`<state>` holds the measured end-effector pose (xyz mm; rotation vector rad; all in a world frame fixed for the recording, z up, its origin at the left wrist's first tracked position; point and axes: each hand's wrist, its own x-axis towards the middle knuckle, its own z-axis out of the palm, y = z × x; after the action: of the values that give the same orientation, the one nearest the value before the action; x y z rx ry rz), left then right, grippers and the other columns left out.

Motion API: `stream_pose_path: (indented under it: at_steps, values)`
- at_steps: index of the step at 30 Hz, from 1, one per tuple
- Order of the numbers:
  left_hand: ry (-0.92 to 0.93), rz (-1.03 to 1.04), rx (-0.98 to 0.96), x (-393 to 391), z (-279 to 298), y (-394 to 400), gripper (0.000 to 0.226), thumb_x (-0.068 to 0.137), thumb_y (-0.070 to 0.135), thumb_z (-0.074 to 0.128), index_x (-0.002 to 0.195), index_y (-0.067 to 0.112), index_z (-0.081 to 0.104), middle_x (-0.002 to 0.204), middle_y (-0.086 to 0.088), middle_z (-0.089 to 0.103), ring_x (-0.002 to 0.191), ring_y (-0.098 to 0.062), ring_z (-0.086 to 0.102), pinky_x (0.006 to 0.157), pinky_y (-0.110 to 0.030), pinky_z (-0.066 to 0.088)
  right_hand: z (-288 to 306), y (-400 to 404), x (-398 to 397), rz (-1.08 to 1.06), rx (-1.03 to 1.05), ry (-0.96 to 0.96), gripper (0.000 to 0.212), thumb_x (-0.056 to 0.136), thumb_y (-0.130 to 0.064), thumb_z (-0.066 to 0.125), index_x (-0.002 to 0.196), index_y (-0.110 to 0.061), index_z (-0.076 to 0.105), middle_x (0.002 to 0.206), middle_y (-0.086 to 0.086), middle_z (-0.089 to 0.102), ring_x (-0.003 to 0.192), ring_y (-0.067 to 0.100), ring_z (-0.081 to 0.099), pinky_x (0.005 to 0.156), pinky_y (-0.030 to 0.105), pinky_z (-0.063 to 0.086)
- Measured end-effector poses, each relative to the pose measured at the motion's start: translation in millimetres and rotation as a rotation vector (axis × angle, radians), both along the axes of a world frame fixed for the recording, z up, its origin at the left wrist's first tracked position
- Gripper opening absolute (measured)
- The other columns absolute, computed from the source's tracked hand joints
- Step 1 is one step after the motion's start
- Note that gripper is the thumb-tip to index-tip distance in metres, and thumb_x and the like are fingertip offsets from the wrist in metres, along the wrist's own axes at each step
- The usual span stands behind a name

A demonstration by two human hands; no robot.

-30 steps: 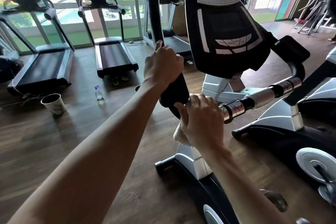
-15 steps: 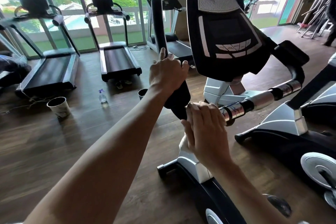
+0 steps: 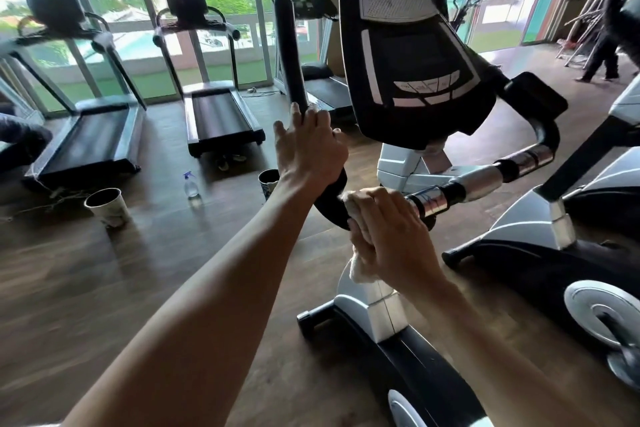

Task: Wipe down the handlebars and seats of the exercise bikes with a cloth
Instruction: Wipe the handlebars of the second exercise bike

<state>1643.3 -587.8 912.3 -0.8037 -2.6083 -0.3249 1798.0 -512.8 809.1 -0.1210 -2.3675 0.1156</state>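
An exercise bike with a black console point(image 3: 415, 73) stands in front of me. Its left handlebar point(image 3: 287, 45) is a black padded bar rising upright. My left hand point(image 3: 308, 149) grips that bar near its bend. Just below, my right hand point(image 3: 388, 229) holds a pale cloth point(image 3: 360, 270) wrapped round the handlebar's lower curve, next to the chrome sensor section point(image 3: 429, 201). Part of the cloth hangs under my palm. The right handlebar point(image 3: 533, 156) curves off behind the console. The seat is out of view.
A second bike point(image 3: 571, 253) stands close on the right. On the wooden floor to the left are a spray bottle point(image 3: 191, 185), a paper cup point(image 3: 107, 206) and a dark cup point(image 3: 268, 180). Treadmills point(image 3: 218, 118) line the windows. A person point(image 3: 602, 52) stands far right.
My right hand has slid the cloth a little along the handlebar's lower bend, and more cloth shows at my fingertips. My left hand keeps its grip. The view has tilted down slightly.
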Motion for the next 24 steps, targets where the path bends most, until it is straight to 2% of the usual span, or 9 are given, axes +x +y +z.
stream_pose_path:
  at_steps: [4, 8, 11, 13, 16, 18, 20, 22, 24]
  values:
    - [0.007, 0.028, 0.025, 4, -2, 1, 0.047, 0.106, 0.035, 0.032, 0.143, 0.012, 0.048, 0.16, -0.005, 0.038, 0.154, -0.028, 0.021, 0.116, -0.052, 0.023, 5, 1, -5, -0.023, -0.034, -0.018, 0.033, 0.096, -0.038, 0.047, 0.121, -0.02, 0.061, 0.111, -0.001, 0.06, 0.104, 0.025, 0.057, 0.09, 0.044, 0.049]
    - [0.021, 0.027, 0.035, 4, -3, 0, 0.046, 0.105, 0.036, 0.033, 0.14, 0.011, 0.051, 0.157, -0.006, 0.042, 0.151, -0.029, 0.027, 0.114, -0.053, 0.026, 1, 12, -4, -0.033, -0.01, 0.072, 0.028, 0.097, -0.028, 0.052, 0.119, -0.017, 0.064, 0.111, 0.003, 0.062, 0.103, 0.026, 0.057, 0.087, 0.042, 0.051]
    - [0.033, 0.034, 0.026, 5, -3, 1, 0.045, 0.105, 0.035, 0.034, 0.138, 0.01, 0.052, 0.154, -0.007, 0.044, 0.147, -0.03, 0.032, 0.113, -0.053, 0.029, -2, 15, -1, -0.124, -0.079, 0.116, 0.032, 0.095, -0.028, 0.05, 0.12, -0.013, 0.065, 0.113, 0.006, 0.062, 0.104, 0.028, 0.056, 0.09, 0.044, 0.05]
    - [0.04, 0.036, 0.018, 6, -3, 3, 0.046, 0.104, 0.035, 0.034, 0.139, 0.01, 0.052, 0.155, -0.007, 0.043, 0.147, -0.031, 0.032, 0.112, -0.053, 0.03, 7, 2, -7, -0.202, -0.118, 0.024, 0.034, 0.096, -0.032, 0.043, 0.115, -0.014, 0.066, 0.11, 0.006, 0.063, 0.104, 0.029, 0.056, 0.093, 0.045, 0.049]
    - [0.039, 0.033, 0.017, 4, -3, 3, 0.047, 0.105, 0.035, 0.034, 0.141, 0.009, 0.05, 0.158, -0.008, 0.04, 0.148, -0.031, 0.031, 0.111, -0.053, 0.03, 26, -25, -25, -0.256, -0.143, -0.107, 0.044, 0.098, -0.041, 0.031, 0.11, -0.015, 0.064, 0.103, 0.006, 0.066, 0.099, 0.028, 0.059, 0.088, 0.045, 0.048]
    - [0.042, 0.031, 0.013, 3, -4, 3, 0.048, 0.106, 0.035, 0.033, 0.142, 0.009, 0.049, 0.159, -0.008, 0.039, 0.149, -0.031, 0.03, 0.111, -0.052, 0.03, 26, -34, -25, -0.232, -0.144, -0.114, 0.049, 0.098, -0.043, 0.03, 0.12, -0.011, 0.06, 0.11, 0.009, 0.065, 0.103, 0.029, 0.06, 0.091, 0.046, 0.047]
    - [0.048, 0.029, 0.013, 3, -5, 3, 0.048, 0.106, 0.035, 0.033, 0.142, 0.009, 0.049, 0.16, -0.008, 0.038, 0.15, -0.031, 0.028, 0.111, -0.052, 0.031, 14, -33, -14, -0.141, -0.125, -0.082, 0.053, 0.096, -0.039, 0.038, 0.135, -0.004, 0.051, 0.123, 0.013, 0.061, 0.112, 0.031, 0.056, 0.102, 0.045, 0.043]
    - [0.048, 0.023, 0.019, 3, -5, 3, 0.047, 0.106, 0.035, 0.033, 0.141, 0.009, 0.05, 0.16, -0.008, 0.038, 0.15, -0.031, 0.028, 0.11, -0.052, 0.031, 4, -28, -2, -0.048, -0.11, -0.054, 0.066, 0.095, -0.036, 0.045, 0.149, 0.001, 0.036, 0.128, 0.016, 0.059, 0.118, 0.03, 0.054, 0.108, 0.044, 0.041]
    - [0.046, 0.028, 0.02, 3, -6, 3, 0.047, 0.105, 0.034, 0.033, 0.142, 0.009, 0.049, 0.16, -0.008, 0.038, 0.151, -0.031, 0.027, 0.111, -0.052, 0.031, 7, -22, -7, -0.013, -0.177, -0.062, 0.08, 0.095, -0.04, 0.045, 0.159, 0.0, 0.019, 0.125, 0.013, 0.063, 0.116, 0.028, 0.057, 0.106, 0.042, 0.043]
